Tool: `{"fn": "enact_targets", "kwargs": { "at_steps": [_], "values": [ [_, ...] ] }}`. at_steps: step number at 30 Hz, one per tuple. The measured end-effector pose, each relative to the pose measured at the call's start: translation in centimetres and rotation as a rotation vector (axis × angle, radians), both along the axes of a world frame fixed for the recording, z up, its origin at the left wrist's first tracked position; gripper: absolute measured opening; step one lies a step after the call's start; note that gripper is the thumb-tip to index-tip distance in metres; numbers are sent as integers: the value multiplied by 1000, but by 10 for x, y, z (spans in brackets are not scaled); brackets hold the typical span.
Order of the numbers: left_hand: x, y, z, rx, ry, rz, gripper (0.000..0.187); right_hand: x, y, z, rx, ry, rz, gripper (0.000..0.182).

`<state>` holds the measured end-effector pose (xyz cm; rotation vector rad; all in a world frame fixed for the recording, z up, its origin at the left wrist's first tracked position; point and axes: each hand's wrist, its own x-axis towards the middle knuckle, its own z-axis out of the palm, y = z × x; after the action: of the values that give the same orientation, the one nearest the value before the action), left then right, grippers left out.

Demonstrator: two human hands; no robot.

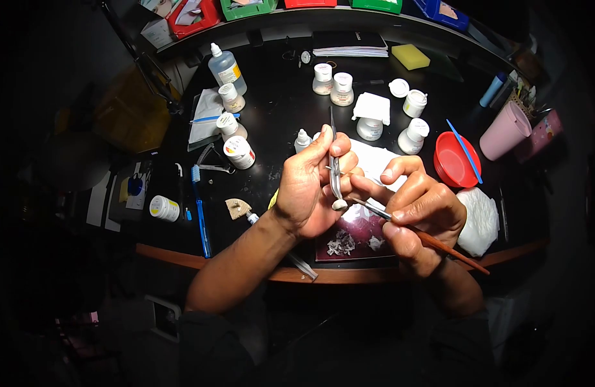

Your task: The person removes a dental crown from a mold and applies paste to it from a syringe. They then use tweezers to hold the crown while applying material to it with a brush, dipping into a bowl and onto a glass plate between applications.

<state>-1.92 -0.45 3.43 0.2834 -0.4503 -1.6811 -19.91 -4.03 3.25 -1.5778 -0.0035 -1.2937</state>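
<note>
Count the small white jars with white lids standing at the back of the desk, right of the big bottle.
5: two side by side at back centre, one under a white cloth, two near the red bowl. The hands may hide others.

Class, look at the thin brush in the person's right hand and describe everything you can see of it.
The thin brush with a reddish-brown wooden handle and silver metal ferrule lies slanted in the right hand, held like a pen. Its handle end juts out lower right, past the hand. The ferrule end points up-left toward the small white tooth-like piece gripped in the metal tweezers that the left hand holds. The bristles are too small to make out.
</note>
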Motion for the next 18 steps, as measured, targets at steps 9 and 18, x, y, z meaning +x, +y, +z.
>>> {"fn": "enact_targets", "kwargs": {
  "at_steps": [9, 18],
  "values": [
    [2, -2, -5, -90, 69, -65, 40, 7, 1, 1, -204, -56, -95, 22],
    [2, -3, -7, -128, 111, -83, 40, 8, 2, 6, -305, -44, -148, 25]
  ]
}}
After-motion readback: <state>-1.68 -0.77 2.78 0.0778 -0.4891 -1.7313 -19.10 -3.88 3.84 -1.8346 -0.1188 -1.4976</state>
